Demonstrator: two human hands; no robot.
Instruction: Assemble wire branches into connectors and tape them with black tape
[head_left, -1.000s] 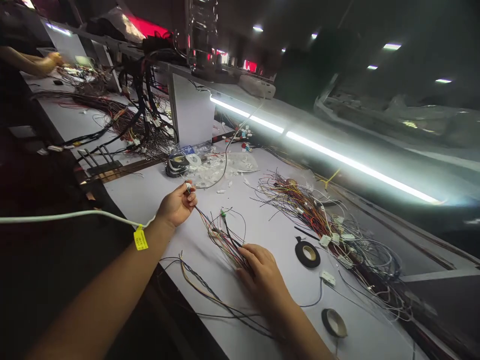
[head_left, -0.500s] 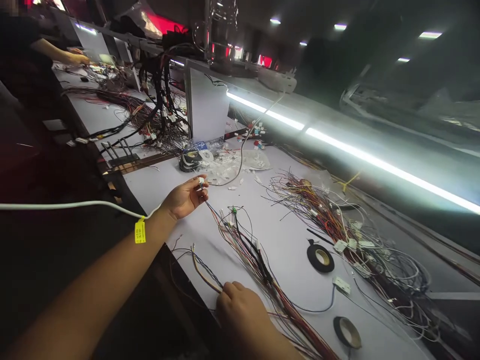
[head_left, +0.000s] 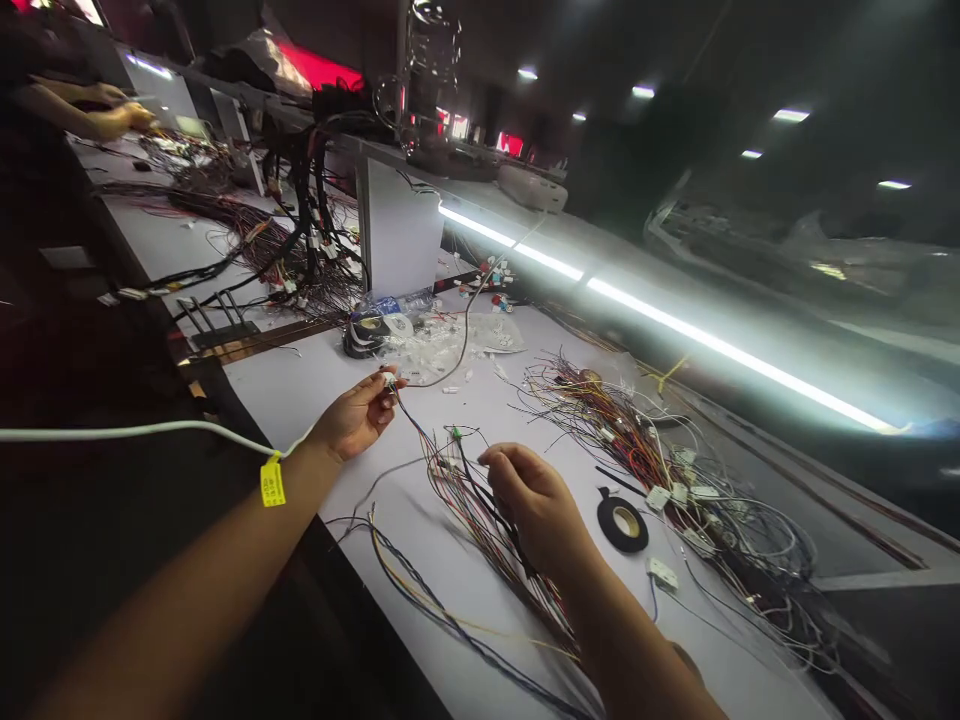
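My left hand (head_left: pixel 355 415) is closed, pinching a small white connector (head_left: pixel 389 380) between thumb and fingers. Thin coloured wires (head_left: pixel 418 425) run from that connector down to a long wire bundle (head_left: pixel 476 520) on the white table. My right hand (head_left: pixel 534 500) hovers over the bundle, thumb and forefinger pinched on what looks like a thin wire end; its other fingers are curled and partly hidden. A small green connector (head_left: pixel 456 433) sits left of the right fingertips. Loose dark and yellow wires (head_left: pixel 420 590) lie along the table's near edge.
A black tape roll (head_left: pixel 623 522) and a white connector block (head_left: pixel 663 574) lie right of my right forearm. Beyond them spreads another wire bundle (head_left: pixel 630 440). Plastic bags (head_left: pixel 450 340) lie at the back. A white cord with a yellow tag (head_left: pixel 272 481) meets my left wrist. A co-worker's hands (head_left: pixel 120 118) show far left.
My right hand has risen from the near table edge to above the bundle, leaving the loose dark and yellow wires lying there. My left hand keeps the connector. The view has shifted slightly.
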